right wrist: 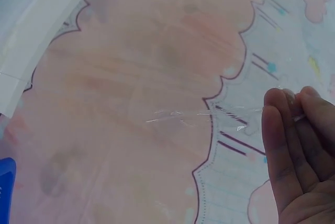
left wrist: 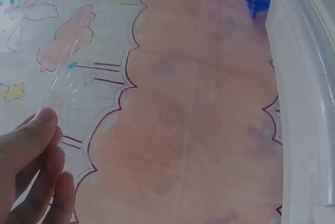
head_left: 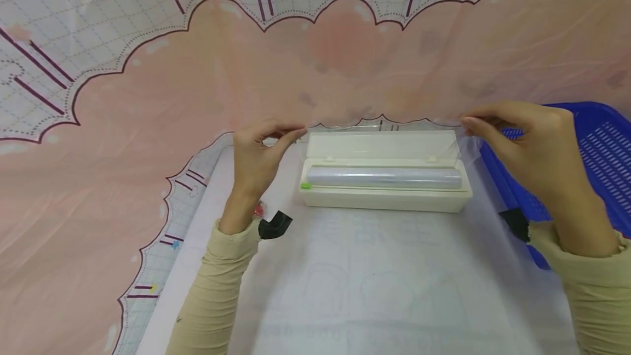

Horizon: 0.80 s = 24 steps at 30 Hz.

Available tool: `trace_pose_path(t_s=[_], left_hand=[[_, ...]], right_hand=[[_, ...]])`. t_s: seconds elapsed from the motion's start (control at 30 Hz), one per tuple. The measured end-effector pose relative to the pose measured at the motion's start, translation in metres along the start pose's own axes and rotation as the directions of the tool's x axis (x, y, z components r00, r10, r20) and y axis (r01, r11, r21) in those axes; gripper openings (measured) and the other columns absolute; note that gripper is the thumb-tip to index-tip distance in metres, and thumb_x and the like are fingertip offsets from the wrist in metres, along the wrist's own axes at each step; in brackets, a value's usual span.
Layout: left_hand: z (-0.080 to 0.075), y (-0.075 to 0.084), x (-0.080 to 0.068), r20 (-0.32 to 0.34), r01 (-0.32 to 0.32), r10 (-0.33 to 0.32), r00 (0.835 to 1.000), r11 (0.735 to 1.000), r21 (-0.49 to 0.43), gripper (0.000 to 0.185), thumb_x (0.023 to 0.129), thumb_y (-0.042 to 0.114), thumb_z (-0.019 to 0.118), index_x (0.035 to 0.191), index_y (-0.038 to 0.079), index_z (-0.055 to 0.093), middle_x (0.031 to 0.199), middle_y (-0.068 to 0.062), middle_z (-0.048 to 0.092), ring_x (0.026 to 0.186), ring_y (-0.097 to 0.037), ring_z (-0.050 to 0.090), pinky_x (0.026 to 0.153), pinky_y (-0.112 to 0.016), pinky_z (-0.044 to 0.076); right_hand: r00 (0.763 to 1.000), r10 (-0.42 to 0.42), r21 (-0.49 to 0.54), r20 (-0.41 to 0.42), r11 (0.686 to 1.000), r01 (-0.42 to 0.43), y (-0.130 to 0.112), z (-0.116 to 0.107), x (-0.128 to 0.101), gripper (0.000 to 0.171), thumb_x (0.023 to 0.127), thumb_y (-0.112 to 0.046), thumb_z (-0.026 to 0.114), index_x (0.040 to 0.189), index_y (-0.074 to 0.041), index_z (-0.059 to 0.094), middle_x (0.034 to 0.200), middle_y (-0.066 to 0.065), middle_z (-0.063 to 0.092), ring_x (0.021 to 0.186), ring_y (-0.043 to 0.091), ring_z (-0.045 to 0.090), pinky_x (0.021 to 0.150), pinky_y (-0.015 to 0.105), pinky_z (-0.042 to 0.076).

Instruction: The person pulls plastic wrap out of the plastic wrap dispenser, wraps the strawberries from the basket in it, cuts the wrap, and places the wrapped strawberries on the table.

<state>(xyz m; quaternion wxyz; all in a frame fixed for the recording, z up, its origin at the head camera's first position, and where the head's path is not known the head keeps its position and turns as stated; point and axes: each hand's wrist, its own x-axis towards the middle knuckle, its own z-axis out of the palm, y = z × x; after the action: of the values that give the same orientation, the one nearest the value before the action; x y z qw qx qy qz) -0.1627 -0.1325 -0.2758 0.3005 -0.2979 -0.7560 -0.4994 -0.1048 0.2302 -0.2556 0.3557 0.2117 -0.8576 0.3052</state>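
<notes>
A white wrap dispenser box [head_left: 384, 201] lies with its lid [head_left: 380, 145] tipped back, showing the roll of cling film [head_left: 384, 176] inside. A small green piece [head_left: 306, 185] sits at its left front corner. Clear cling film [right wrist: 178, 115] stretches between the two hands beyond the box, visible mainly by its glints and creases. My left hand [head_left: 257, 160] pinches one corner of the film between thumb and fingers, near the lid's left end. Past the lid's right end, my right hand [head_left: 534, 149] pinches the other corner, the film gathering in creases at its fingertips [right wrist: 273, 98].
A blue plastic basket [head_left: 603, 141] with a slotted wall stands on the right, partly behind the right hand and forearm. White sheeting [head_left: 374, 289] covers the surface before the box. Pink and white patterned cloth [head_left: 276, 70] spreads beyond it and to the left.
</notes>
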Motion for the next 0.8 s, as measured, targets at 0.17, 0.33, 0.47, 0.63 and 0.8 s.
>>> trace_pose_path(t_s=[0.17,0.33,0.47,0.63,0.8], left_hand=[[-0.002,0.006,0.001,0.001,-0.030,0.030,1.000,1.000,0.008,0.008,0.081,0.002,0.080,0.088,0.000,0.078,0.082,-0.011,0.075,0.072,-0.007,0.065,0.072,-0.023,0.054],[-0.004,0.010,0.002,-0.001,-0.048,0.048,0.999,0.999,0.013,0.007,0.081,0.001,0.079,0.088,-0.001,0.078,0.082,-0.012,0.074,0.072,-0.007,0.065,0.071,-0.022,0.054],[-0.008,0.014,0.004,0.005,-0.061,0.061,0.998,0.998,0.012,0.008,0.080,-0.001,0.079,0.088,-0.002,0.078,0.082,-0.013,0.074,0.073,-0.007,0.064,0.071,-0.022,0.053],[-0.010,0.018,0.005,0.013,-0.078,0.077,0.997,0.997,0.016,0.009,0.079,-0.003,0.080,0.088,-0.002,0.078,0.081,-0.013,0.074,0.074,-0.007,0.063,0.071,-0.021,0.052],[-0.011,0.022,0.005,0.014,-0.090,0.090,0.996,0.996,0.022,0.009,0.078,-0.004,0.080,0.086,-0.002,0.078,0.078,-0.011,0.073,0.072,-0.007,0.061,0.069,-0.020,0.050]], right_hand=[[1.000,-0.019,0.012,-0.023,1.000,0.019,-0.004,-0.003,0.002,0.016,0.079,0.009,0.077,0.094,0.003,0.077,0.083,0.015,0.074,0.085,-0.026,0.053,0.077,0.001,0.042],[0.999,-0.015,0.008,-0.034,1.000,0.015,-0.007,-0.006,0.002,0.017,0.078,0.010,0.077,0.094,0.002,0.077,0.083,0.015,0.074,0.086,-0.025,0.054,0.078,0.001,0.043],[0.999,-0.010,0.008,-0.040,1.000,0.011,-0.008,-0.009,0.003,0.017,0.078,0.010,0.077,0.094,0.002,0.077,0.083,0.016,0.074,0.085,-0.025,0.055,0.079,0.001,0.043],[0.999,-0.008,0.015,-0.045,1.000,0.009,-0.010,-0.011,0.003,0.015,0.080,0.009,0.076,0.094,0.003,0.076,0.083,0.018,0.073,0.085,-0.024,0.055,0.080,0.002,0.044],[0.999,-0.025,-0.011,-0.048,1.000,0.025,-0.010,-0.014,0.002,0.015,0.079,0.009,0.077,0.093,0.004,0.076,0.084,0.018,0.074,0.088,-0.024,0.053,0.081,0.002,0.042]])
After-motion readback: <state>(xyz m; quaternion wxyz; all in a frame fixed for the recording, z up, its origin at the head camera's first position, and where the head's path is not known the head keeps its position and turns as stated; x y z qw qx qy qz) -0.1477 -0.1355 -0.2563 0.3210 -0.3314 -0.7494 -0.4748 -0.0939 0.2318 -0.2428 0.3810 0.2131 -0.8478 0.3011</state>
